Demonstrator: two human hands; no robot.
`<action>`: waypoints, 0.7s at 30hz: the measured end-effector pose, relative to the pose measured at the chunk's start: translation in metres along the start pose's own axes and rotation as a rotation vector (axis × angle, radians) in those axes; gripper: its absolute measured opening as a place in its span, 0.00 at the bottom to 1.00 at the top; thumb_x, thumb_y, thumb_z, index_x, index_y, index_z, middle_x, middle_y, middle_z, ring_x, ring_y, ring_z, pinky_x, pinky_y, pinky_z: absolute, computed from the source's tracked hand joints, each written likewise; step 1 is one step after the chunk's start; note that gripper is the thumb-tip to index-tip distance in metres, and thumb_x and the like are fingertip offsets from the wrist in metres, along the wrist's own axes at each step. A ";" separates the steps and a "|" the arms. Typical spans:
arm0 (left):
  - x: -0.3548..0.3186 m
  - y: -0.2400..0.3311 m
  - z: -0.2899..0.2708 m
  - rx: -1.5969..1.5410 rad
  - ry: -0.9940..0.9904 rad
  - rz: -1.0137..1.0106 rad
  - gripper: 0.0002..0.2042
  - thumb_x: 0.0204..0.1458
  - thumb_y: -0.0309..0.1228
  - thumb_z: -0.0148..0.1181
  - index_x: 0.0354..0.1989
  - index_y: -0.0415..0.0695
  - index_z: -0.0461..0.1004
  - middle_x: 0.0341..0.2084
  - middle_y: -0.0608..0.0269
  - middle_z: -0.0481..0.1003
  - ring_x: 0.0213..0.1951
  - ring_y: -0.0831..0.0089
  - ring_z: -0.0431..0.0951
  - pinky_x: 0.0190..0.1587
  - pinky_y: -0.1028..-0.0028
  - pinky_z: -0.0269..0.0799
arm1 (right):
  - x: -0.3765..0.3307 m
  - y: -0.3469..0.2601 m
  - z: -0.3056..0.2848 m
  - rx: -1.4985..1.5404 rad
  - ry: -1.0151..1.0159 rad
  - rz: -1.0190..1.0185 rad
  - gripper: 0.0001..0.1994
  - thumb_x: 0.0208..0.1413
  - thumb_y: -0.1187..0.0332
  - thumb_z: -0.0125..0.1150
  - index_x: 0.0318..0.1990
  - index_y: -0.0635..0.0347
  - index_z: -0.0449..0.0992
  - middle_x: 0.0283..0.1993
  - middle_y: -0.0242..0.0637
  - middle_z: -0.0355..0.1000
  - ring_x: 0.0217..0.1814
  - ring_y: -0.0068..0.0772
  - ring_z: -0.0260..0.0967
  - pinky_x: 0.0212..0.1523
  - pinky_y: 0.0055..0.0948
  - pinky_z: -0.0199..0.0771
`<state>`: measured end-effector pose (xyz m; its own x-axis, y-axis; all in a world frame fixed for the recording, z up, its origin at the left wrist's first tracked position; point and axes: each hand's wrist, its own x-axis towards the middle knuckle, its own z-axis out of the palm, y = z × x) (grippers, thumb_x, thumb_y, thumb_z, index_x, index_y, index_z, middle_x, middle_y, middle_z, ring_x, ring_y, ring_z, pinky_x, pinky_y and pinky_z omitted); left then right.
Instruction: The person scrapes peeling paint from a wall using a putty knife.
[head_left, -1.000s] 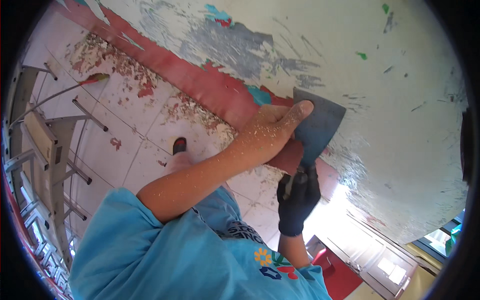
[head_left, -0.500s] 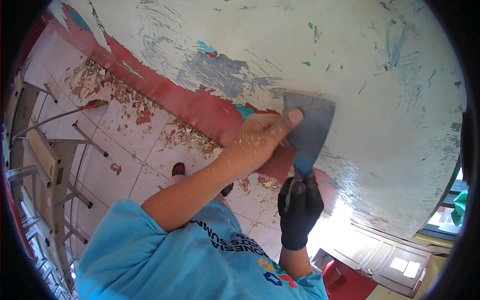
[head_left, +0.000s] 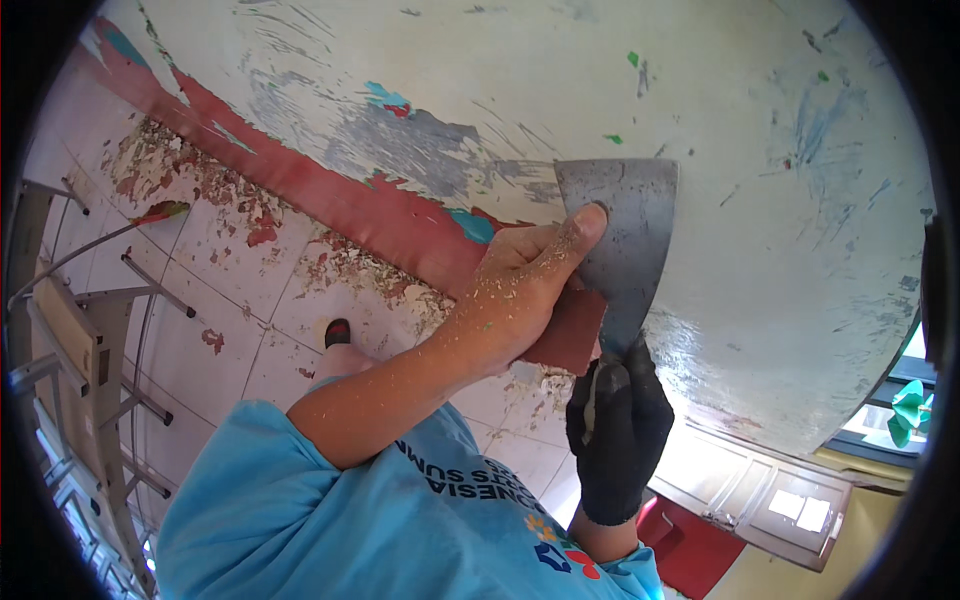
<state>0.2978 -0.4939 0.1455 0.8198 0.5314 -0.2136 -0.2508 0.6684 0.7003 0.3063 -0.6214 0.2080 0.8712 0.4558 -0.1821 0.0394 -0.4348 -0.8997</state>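
Note:
A wide paint scraper (head_left: 625,225) lies against the wall (head_left: 720,250), its straight edge pointing away from me. My right hand (head_left: 622,430), in a black glove, is closed around the handle. My bare left hand (head_left: 525,285), dusted with paint flakes, is closed at the side of the blade, its thumb pressed on the metal. The fingers behind the blade are hidden. A reddish-brown sheet (head_left: 565,338), perhaps sandpaper, sticks out below the left hand. The wall's pale paint is scratched, with grey, turquoise and red patches showing.
A red band (head_left: 330,200) runs along the wall's base. Paint chips (head_left: 255,205) litter the tiled floor (head_left: 270,355). Metal-legged furniture (head_left: 80,330) stands at left, beside a thin stick (head_left: 75,250). A pale panelled cabinet (head_left: 760,495) and a red object (head_left: 690,545) are at lower right.
The scraper's edge has shifted slightly away from me, and its blade shows broader. My gloved right hand has moved a little right. The surroundings have slid slightly left in view.

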 end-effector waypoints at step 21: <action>-0.006 0.009 -0.006 0.238 -0.074 -0.026 0.27 0.51 0.52 0.49 0.16 0.37 0.68 0.15 0.65 0.68 0.22 0.77 0.66 0.27 0.74 0.63 | -0.010 -0.015 -0.005 -0.053 0.045 0.128 0.12 0.55 0.70 0.45 0.41 0.72 0.67 0.26 0.37 0.66 0.22 0.23 0.63 0.23 0.19 0.65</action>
<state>0.2878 -0.4879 0.1490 0.8621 0.4699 -0.1896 -0.1078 0.5358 0.8374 0.2997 -0.6232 0.2248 0.8916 0.3596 -0.2751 -0.0487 -0.5279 -0.8479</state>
